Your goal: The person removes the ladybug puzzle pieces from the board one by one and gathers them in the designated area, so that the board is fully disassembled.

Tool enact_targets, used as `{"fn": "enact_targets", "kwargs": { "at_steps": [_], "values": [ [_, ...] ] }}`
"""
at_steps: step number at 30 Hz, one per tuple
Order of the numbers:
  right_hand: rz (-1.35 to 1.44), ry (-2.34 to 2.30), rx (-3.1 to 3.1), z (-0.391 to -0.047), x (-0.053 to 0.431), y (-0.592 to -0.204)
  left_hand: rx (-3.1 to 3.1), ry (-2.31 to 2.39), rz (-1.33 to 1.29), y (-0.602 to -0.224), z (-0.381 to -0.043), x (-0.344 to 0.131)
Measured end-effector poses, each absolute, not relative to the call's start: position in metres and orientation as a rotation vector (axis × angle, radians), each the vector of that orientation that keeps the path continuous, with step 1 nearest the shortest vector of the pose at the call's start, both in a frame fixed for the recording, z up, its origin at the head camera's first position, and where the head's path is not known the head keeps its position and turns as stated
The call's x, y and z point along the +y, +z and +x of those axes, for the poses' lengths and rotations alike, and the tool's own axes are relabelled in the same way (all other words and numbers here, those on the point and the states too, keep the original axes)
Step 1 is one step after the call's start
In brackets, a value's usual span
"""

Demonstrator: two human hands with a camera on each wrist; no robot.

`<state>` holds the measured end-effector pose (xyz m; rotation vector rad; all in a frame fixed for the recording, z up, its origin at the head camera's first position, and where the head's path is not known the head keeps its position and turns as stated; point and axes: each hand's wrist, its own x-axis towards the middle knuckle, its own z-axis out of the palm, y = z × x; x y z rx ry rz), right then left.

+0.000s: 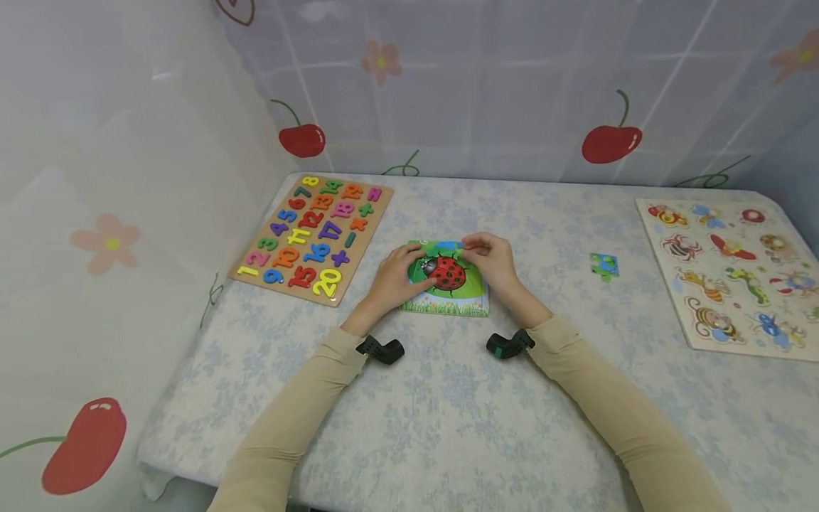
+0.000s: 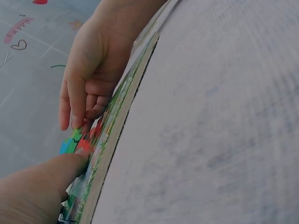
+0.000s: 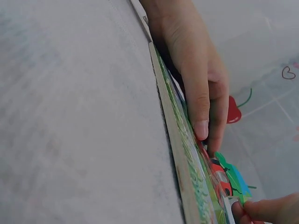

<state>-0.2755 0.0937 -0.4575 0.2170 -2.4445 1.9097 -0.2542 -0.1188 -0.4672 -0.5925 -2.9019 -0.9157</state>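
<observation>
A square ladybug jigsaw puzzle (image 1: 446, 302) lies in its tray on the table, with a grassy strip along its near edge. My left hand (image 1: 394, 274) rests on the puzzle's left side, its thumb reaching across toward the ladybug. At the upper right corner, my right hand (image 1: 491, 259) pinches a puzzle piece (image 3: 231, 175) coloured green, blue and red. That piece stands tilted above the board in the right wrist view. My left thumb (image 2: 70, 165) is close to it in the left wrist view. One loose puzzle piece (image 1: 604, 265), blue and green, lies to the right.
A wooden number board (image 1: 348, 277) with coloured digits lies at the left. An insect peg board (image 1: 687, 313) lies at the right. The table has a pale floral cloth (image 1: 448, 427), and a cherry-print curtain (image 1: 467, 128) hangs behind. Black wrist cameras (image 1: 382, 350) sit on both wrists.
</observation>
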Motion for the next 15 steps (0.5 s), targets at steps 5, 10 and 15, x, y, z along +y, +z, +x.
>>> {"fn": "enact_targets", "kwargs": {
  "at_steps": [5,10,15],
  "values": [
    [0.105,1.962,-2.431,-0.2737,0.0913,-0.4529,-2.899,-0.928,-0.603,-0.4655,-0.2535,-0.1189],
    [-0.026,2.013,-2.406,-0.2721,0.0904,-0.4486,-2.893,-0.922,-0.606,-0.4659,-0.254,-0.1192],
    [-0.068,1.988,-2.403,-0.2747,0.0987,-0.4469,-2.885,-0.893,-0.611,-0.4684,-0.2541,-0.1198]
  ]
}}
